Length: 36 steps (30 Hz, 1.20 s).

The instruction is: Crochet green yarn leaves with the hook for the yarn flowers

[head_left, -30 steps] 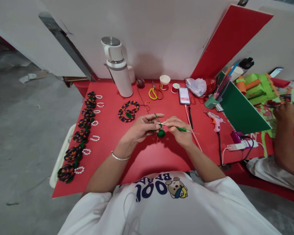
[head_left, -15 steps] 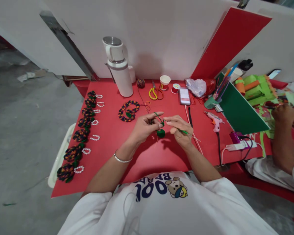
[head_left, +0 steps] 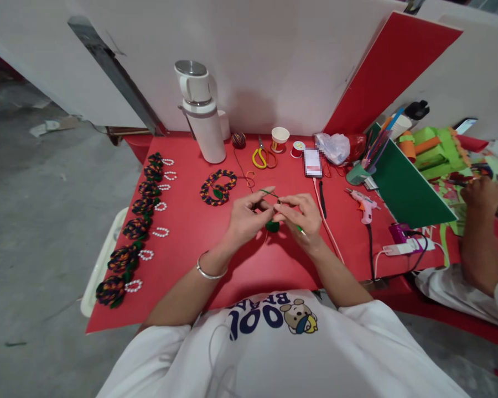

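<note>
Over the middle of the red table, my left hand pinches dark green yarn, a strand of it running over the raised index finger. My right hand is closed around a crochet hook with a green handle, and its fingertips meet the left ones at the yarn. The small worked piece between them is mostly covered by fingers. Just below the fingertips shows a round green ball of yarn. Beyond my left hand lies a braided multicoloured cord with a green leaf-like piece.
Braided dark bundles line the table's left side beside white bead loops. A white flask, scissors, paper cup and phone stand or lie behind. Rightward are a pink glue gun, a power strip and another person's hand.
My right hand has moved slightly left, its fingertips now against the left hand's. The hook has turned, so less of it shows. The green ball is partly covered.
</note>
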Each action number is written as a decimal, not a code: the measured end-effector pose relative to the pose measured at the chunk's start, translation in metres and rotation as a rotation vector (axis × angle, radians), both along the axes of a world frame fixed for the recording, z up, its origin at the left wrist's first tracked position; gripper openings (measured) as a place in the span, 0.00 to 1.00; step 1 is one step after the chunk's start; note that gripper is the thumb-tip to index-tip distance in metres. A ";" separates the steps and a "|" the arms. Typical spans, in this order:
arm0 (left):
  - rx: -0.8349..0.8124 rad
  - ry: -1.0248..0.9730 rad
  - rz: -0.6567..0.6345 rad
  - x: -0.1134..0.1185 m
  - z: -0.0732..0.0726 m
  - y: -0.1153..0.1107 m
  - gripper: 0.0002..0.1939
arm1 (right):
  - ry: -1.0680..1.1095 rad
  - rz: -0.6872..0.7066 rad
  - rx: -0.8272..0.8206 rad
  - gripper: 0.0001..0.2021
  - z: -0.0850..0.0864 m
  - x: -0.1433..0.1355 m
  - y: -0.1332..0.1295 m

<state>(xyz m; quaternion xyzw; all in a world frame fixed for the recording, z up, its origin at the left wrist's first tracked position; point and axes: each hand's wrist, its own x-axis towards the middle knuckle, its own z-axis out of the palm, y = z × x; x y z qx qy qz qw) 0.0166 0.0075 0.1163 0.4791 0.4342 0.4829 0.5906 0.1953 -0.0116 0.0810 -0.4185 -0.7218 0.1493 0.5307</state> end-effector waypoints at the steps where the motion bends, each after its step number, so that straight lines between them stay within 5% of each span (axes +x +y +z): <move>1: -0.013 -0.042 -0.004 0.002 0.000 -0.001 0.30 | -0.010 -0.042 0.015 0.11 -0.004 -0.002 0.000; 7: -0.175 -0.296 -0.186 -0.006 -0.002 0.002 0.37 | 0.359 0.012 0.080 0.15 -0.016 -0.015 0.007; 12: -0.177 -0.233 -0.195 -0.019 0.003 0.008 0.30 | 0.650 0.329 -0.295 0.21 -0.014 -0.007 0.025; 16: -0.166 -0.154 -0.253 -0.026 0.007 0.011 0.26 | 0.524 0.500 -0.478 0.24 -0.014 0.021 0.043; 23: -0.180 -0.086 -0.289 -0.030 0.007 0.014 0.24 | 0.252 0.677 -0.488 0.17 0.010 0.048 0.057; 36: -0.124 0.012 -0.201 -0.027 0.012 0.012 0.23 | 0.204 0.629 -0.436 0.13 0.022 0.040 0.046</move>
